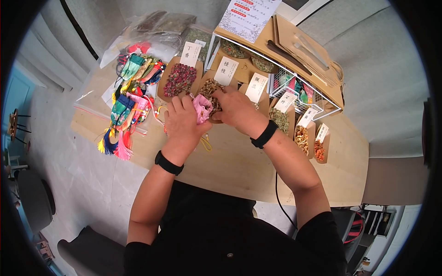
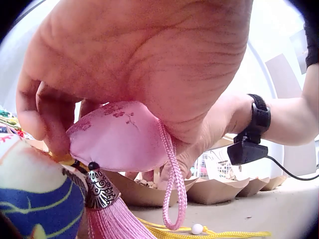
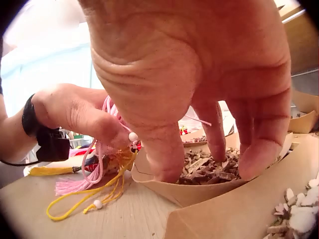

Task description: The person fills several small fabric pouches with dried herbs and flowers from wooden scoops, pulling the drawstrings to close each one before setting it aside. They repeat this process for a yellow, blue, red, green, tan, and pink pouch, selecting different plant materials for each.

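Here, the left hand (image 1: 180,117) holds a pouch (image 1: 203,108), right hand (image 1: 241,111) touching brown chips (image 3: 212,170).

Pink pouch (image 2: 117,147) looks smooth, glossy cloth, w/ matt brn paper tray (image 3: 199,193) & smooth wood-look tbl (image 1: 221,165).

A pale wooden desk (image 1: 230,158) stands centrally on grey flooring (image 1: 92,191), which spreads toward eight o'clock past dark chairs (image 1: 34,200); grey curtains (image 1: 50,55) hang at ten, a blue panel (image 1: 18,94) at nine.
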A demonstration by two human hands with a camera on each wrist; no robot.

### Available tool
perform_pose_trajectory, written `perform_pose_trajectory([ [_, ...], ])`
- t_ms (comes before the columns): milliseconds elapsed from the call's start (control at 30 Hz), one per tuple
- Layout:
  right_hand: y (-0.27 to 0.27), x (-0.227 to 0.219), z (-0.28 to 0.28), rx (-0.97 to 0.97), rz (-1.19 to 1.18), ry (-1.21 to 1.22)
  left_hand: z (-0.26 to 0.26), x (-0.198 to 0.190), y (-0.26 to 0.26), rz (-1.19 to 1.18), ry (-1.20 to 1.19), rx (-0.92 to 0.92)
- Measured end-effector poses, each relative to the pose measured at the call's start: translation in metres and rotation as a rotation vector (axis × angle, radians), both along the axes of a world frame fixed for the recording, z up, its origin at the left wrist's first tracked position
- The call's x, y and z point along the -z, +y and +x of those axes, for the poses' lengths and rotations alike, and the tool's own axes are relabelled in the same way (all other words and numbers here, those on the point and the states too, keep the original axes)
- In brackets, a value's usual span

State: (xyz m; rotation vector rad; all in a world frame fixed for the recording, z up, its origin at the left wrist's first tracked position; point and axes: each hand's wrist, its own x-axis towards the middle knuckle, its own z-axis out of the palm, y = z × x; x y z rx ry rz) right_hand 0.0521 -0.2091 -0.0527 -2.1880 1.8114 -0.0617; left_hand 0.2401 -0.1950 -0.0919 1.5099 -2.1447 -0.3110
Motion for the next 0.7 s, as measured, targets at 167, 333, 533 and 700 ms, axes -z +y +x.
perform_pose_trajectory([
  [167, -0.007, 0.026, -0.001, -0.013, -0.092, -0.026, 0.001, 0.000, 0.001, -0.001, -0.003, 0.012],
  [333, -0.017, 0.043, -0.006, 0.004, -0.152, -0.199, 0.003, 0.001, 0.001, 0.004, -0.016, 0.012],
  [533, -0.021, 0.038, -0.013, 0.064, -0.177, -0.400, 0.000, 0.000, 0.000, -0.020, -0.059, 0.015],
  [700, -0.027, 0.011, -0.021, 0.287, 0.068, -0.612, -0.009, -0.007, -0.005, 0.011, -0.097, 0.019],
])
